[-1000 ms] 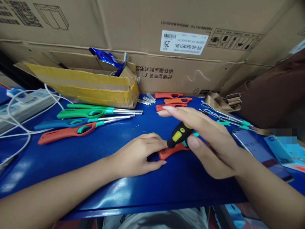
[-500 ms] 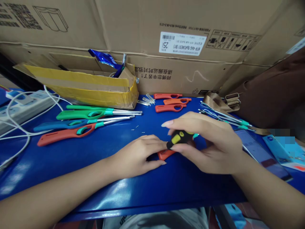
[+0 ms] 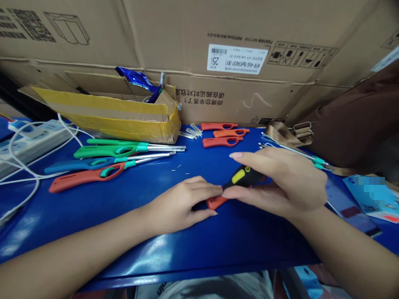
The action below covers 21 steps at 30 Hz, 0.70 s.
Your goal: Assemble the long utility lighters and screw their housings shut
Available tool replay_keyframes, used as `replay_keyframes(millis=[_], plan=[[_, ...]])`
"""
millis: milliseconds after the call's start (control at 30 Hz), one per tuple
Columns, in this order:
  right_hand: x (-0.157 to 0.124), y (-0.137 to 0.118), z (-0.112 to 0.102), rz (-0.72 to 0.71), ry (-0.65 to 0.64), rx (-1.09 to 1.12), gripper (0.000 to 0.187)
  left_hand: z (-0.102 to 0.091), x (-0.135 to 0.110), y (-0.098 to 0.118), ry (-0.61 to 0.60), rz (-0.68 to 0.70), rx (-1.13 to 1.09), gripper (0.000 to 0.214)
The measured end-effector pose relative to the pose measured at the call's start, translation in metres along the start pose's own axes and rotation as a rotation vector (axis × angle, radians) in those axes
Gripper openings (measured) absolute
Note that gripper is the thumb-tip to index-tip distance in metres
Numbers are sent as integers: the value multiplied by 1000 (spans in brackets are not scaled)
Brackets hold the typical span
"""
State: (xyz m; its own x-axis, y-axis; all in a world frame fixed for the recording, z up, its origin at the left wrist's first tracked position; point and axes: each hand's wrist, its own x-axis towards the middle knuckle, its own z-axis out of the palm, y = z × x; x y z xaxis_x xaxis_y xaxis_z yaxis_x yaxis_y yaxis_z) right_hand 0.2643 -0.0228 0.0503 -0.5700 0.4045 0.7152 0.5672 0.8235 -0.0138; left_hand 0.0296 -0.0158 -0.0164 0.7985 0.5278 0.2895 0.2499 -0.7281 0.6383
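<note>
My left hand (image 3: 183,203) rests on the blue table, its fingers and thumb closed about the end of an orange lighter casing (image 3: 215,202). Much of that casing is hidden beneath my hands. In my right hand (image 3: 288,180) is a screwdriver (image 3: 239,176) with a black and yellow handle, tilted over the casing. Its tip reaches down beside my left fingertips; I cannot see what it touches. Small metal pins (image 3: 179,166) lie beyond my left hand. Three red-orange lighter casings (image 3: 218,142) lie farther back.
Long-nosed lighters (image 3: 90,176) in green, blue and red lie at left. Behind them stands an open carton (image 3: 124,122) with yellow tape, near a power strip (image 3: 46,135). Clear plastic parts (image 3: 190,132) sit beside it. Metal lighter tubes (image 3: 289,150) and a phone (image 3: 352,211) lie at right.
My right hand has turned and shifted slightly right, tipping the screwdriver handle the same way. My left hand and the casing under it stay in place.
</note>
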Motion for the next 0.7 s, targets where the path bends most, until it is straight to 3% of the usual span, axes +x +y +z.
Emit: replay_keyframes(millis=[167, 267, 367, 533, 600, 700], plan=[[4, -3, 1, 25, -44, 368, 42, 0, 0, 1, -22, -17, 5, 27], [5, -2, 0, -29, 13, 211, 32, -1, 0, 2, -18, -17, 5, 24], [3, -1, 0, -107, 51, 33, 35, 0, 0, 1, -12, -11, -2, 21], [4, -5, 4, -29, -17, 302, 37, 0, 0, 0, -16, -19, -4, 23], [4, -6, 5, 4, 32, 251, 29, 0, 0, 1, -13, -15, -3, 20], [4, -6, 5, -27, 76, 111, 33, 0, 0, 1, -8, -12, -3, 18]])
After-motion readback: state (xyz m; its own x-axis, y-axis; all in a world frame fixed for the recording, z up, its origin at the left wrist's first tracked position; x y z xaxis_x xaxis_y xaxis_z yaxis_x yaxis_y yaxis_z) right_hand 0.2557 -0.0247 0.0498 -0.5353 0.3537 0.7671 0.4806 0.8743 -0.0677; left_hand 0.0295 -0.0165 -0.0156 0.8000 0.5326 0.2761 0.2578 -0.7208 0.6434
